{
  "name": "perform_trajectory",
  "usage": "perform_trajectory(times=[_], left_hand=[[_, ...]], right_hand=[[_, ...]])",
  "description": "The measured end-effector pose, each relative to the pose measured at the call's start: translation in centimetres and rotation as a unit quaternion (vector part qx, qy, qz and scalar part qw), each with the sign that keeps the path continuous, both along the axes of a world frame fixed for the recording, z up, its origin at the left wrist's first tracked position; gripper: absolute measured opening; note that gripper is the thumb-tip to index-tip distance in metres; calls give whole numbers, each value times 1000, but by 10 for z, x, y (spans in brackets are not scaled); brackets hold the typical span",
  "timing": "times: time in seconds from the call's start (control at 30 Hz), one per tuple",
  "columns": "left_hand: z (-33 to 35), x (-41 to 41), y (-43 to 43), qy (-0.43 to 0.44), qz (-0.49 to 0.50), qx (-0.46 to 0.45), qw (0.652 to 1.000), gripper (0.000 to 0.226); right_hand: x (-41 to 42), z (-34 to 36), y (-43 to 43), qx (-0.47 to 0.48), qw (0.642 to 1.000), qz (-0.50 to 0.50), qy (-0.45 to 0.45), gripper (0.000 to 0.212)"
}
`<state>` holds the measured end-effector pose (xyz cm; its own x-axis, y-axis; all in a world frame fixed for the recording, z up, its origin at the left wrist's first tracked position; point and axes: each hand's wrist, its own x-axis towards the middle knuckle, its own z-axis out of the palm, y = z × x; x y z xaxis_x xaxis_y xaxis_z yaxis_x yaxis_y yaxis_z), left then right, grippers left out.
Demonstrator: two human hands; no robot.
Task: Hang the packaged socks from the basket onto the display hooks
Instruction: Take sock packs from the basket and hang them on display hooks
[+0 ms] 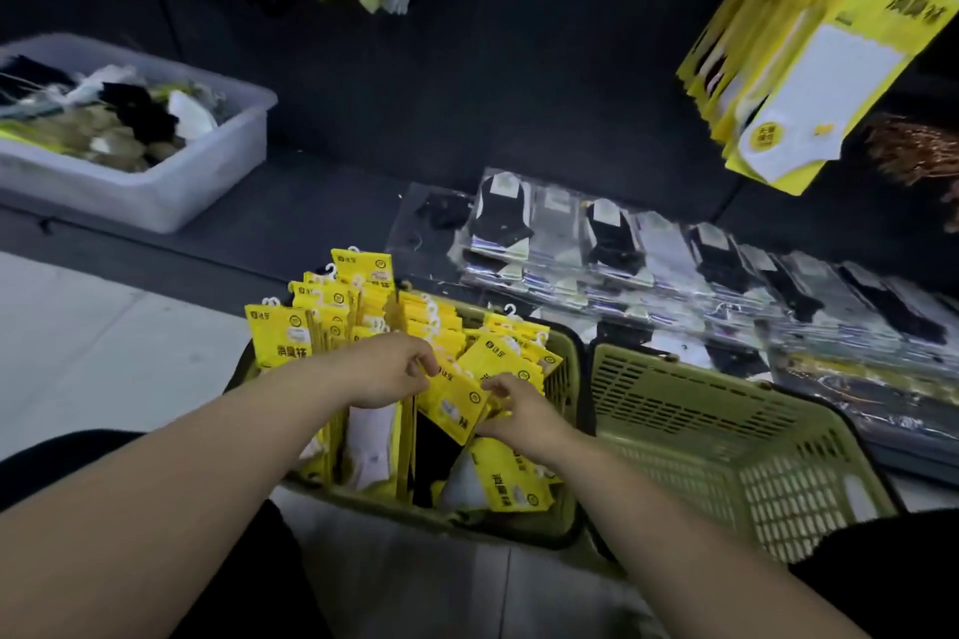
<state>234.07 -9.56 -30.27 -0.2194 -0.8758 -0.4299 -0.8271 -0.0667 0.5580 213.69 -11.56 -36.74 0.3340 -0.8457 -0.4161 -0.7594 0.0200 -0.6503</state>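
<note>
Yellow sock packs stand packed tight in the green basket, and it looks nearly full. Both our hands are down inside the basket, on one pack near its middle. Our left hand pinches the top corner of this pack with curled fingers. Our right hand grips the other edge, with its fingers curled round it. The pack sits tilted and is not out of the basket yet. High above the basket and to its right, a bunch of the same yellow packs hangs up, so we think some of the job is done. We cannot see the hooks themselves. A second basket sits just to the right of the full one. We think most of the work is left: many packs wait in the basket, and each must be lifted out and hung.
</note>
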Motion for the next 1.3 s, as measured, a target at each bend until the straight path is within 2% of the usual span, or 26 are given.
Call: perform_trajectory(times=[0.17,0.27,0.33,0.43,0.5,0.6,0.7,0.73,0.8,0.87,0.9,0.93,1.0,1.03,1.07,1.13,1.17,1.3], left_hand=[[-6,6,-20,-52,-12,4,999,27],[-13,7,-28,-98,-24,14,995,29],[-17,4,-33,-112,-29,28,993,34],[-22,-1,-42,-112,-24,36,993,56],[-25,-2,-47,-82,3,42,996,71],[-28,-2,-54,41,52,59,996,80],[-28,-4,-58,188,86,51,977,70],[-27,-5,-58,218,97,45,970,71],[-25,-4,-60,251,113,35,961,71],[-27,-1,-63,254,113,29,960,51],[-28,-1,-64,241,107,26,964,39],[-28,-1,-65,224,100,22,969,34],[-30,0,-68,176,96,17,979,40],[-30,1,-70,149,96,15,984,46],[-31,2,-71,125,96,13,987,50],[-29,2,-72,110,101,3,989,50],[-28,2,-71,115,100,-5,988,47],[-23,-2,-65,120,79,-28,989,44]], right_hand=[[26,-36,-15,-10,998,-31,59,67],[34,-55,-11,-29,995,-62,73,64],[33,-55,-12,-59,995,-63,57,55],[18,-43,-23,-59,994,-79,-44,27],[4,-26,-36,-34,983,-126,-127,16],[-9,9,-62,32,950,-187,-249,29],[-7,36,-79,54,910,-179,-371,13],[-4,43,-79,53,893,-187,-407,15],[2,46,-76,54,864,-214,-453,15],[3,40,-70,61,847,-236,-473,11],[1,35,-67,59,854,-246,-456,10],[-4,29,-64,50,877,-246,-409,11],[-21,16,-60,38,953,-198,-227,23],[-30,8,-55,41,979,-162,-114,31],[-39,-1,-49,46,991,-123,-8,36],[-47,-17,-33,41,986,-47,152,39],[-47,-23,-24,36,979,-27,198,44],[-36,-47,3,-12,966,-7,259,79]])
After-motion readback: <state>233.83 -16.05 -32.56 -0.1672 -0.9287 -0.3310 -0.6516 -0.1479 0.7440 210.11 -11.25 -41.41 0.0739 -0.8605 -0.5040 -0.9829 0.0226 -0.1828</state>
